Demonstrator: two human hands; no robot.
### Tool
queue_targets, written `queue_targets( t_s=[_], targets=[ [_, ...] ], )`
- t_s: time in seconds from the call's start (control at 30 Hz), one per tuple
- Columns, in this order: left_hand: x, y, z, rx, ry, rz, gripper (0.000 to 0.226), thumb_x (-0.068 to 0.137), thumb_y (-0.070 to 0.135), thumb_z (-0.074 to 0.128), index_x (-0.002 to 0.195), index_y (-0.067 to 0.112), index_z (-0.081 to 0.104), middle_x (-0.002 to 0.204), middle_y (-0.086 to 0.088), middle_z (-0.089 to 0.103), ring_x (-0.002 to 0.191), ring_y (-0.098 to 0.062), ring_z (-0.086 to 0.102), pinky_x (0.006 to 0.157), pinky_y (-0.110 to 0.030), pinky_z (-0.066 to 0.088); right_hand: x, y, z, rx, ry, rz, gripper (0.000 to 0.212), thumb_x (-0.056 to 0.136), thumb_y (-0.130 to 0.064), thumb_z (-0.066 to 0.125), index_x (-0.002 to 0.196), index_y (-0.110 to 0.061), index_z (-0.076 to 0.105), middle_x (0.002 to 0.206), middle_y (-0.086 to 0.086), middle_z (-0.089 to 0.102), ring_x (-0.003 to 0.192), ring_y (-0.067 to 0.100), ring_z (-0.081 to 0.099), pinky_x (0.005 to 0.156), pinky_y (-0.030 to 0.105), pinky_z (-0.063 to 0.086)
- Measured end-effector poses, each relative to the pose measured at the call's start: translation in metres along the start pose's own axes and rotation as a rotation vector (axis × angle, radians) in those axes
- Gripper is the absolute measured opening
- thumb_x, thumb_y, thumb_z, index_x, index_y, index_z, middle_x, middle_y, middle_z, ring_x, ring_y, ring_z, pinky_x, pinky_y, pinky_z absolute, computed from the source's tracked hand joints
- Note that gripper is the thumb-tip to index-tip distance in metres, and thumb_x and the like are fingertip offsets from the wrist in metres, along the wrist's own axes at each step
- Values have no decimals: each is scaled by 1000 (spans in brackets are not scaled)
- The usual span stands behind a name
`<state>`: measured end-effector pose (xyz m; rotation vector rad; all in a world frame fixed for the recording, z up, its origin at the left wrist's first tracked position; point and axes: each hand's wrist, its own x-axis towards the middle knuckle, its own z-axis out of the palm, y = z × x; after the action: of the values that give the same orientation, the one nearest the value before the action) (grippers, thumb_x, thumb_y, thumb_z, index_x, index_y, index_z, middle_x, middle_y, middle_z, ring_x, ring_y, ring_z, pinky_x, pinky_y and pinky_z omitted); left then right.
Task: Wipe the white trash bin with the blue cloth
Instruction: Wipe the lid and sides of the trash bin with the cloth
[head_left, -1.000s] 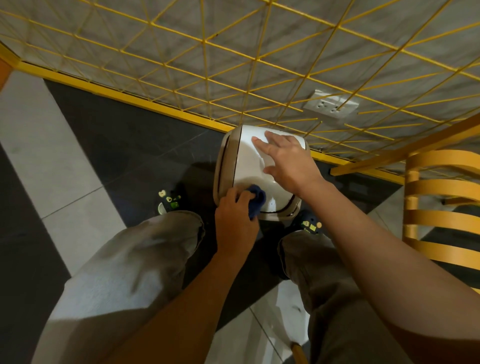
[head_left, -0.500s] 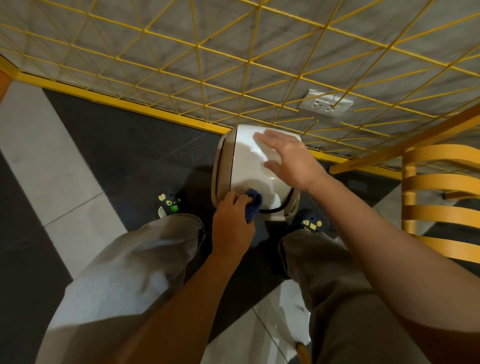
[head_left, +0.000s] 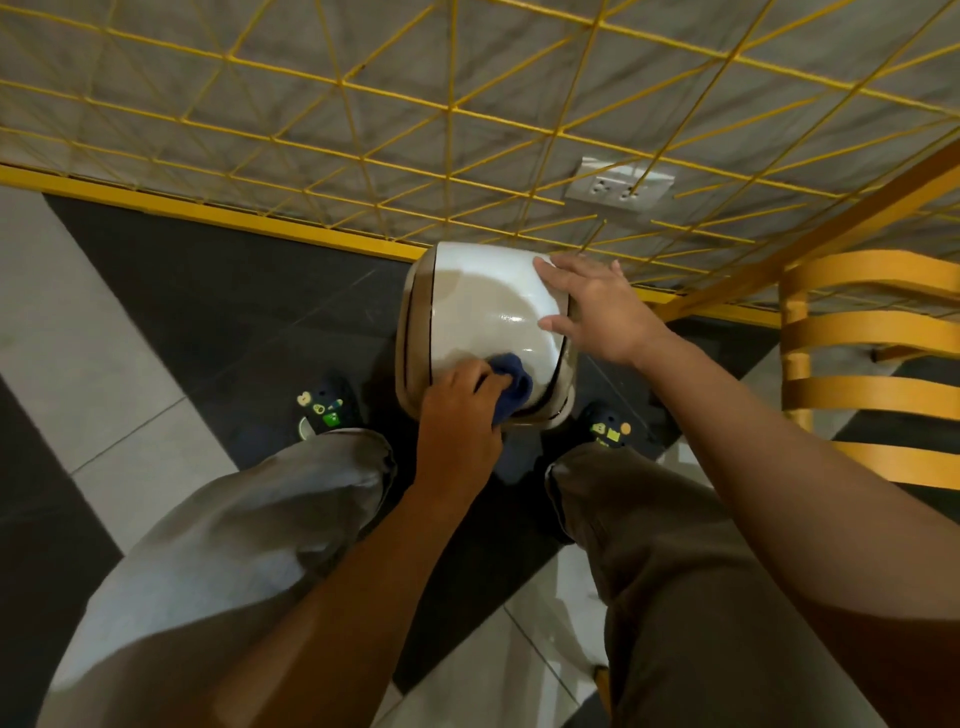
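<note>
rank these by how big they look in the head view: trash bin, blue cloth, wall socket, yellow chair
1. trash bin and yellow chair: look alike; the chair is cut off by the frame edge.
2. wall socket.
3. blue cloth, mostly bunched inside the left hand.

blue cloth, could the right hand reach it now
Probably yes: the right hand rests on the white trash bin, with only bare lid between it and the blue cloth, which the left hand grips.

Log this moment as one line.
left hand: grips blue cloth on white trash bin | right hand: flat on bin | step: wiping
</note>
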<state>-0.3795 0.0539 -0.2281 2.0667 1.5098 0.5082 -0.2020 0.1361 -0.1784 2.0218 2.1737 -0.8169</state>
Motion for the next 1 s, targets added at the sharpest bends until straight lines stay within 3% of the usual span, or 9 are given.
queue_targets(
  t_s=[0.17,0.3,0.43,0.67,0.7,0.77,0.83,0.93,1.0],
  targets=[
    [-13,-1,12,35,-158,63,36,61,-2,75,95,6,67,89,-12,64,79,-33,62,64,-44,54,0,-3,-3,13,-37,16,68,91,-28,57,148,-23,20,157,2,20,145,20,13,118,41,-2],
    [-1,7,-1,-19,2,18,40,65,-5,70,104,4,65,95,-15,63,86,-34,60,73,-45,53,1,-3,-1,19,-38,20,68,91,-28,57,148,-23,21,157,1,20,145,20,13,118,41,-1],
    [18,7,-10,-20,134,61,37,65,-2,72,102,0,65,94,-17,63,84,-34,60,71,-41,53,2,-2,0,-9,-36,26,68,91,-29,57,148,-24,20,157,1,19,145,20,14,118,42,0],
    [10,1,-8,-78,-37,74,29,67,-6,70,95,1,68,86,-14,62,77,-30,59,68,-42,53,1,-2,3,-43,-9,20,69,91,-30,56,149,-24,20,157,1,21,145,23,13,118,45,1],
    [11,2,-9,-151,-34,48,28,69,-5,70,96,1,68,87,-14,61,78,-28,60,72,-36,53,1,-1,3,-64,-12,19,69,91,-32,55,149,-25,18,157,1,20,145,25,12,118,46,2],
    [13,8,-16,-327,10,-47,25,72,0,72,97,0,67,90,-10,60,80,-19,57,77,-12,45,-1,0,1,-110,-26,29,68,92,-36,53,149,-29,15,158,-2,17,146,29,7,117,49,1],
    [19,18,-28,-447,87,-175,26,74,5,72,98,-1,65,91,-6,58,83,-13,53,74,-2,37,-5,1,2,-108,-13,45,67,92,-38,52,148,-32,15,158,-3,14,146,31,4,117,50,0],
    [29,31,-46,-570,105,-396,29,79,13,70,105,5,61,97,-2,58,89,-13,53,77,-15,40,-15,-7,5,106,160,73,63,90,-34,57,146,-28,28,157,1,21,144,30,13,117,44,9],
    [33,34,-54,-659,88,-520,18,82,16,67,99,17,60,90,4,59,86,-13,55,79,-27,43,-28,-19,6,344,301,157,55,90,-31,58,141,-22,39,148,5,38,137,24,30,114,36,22]
  ],
)
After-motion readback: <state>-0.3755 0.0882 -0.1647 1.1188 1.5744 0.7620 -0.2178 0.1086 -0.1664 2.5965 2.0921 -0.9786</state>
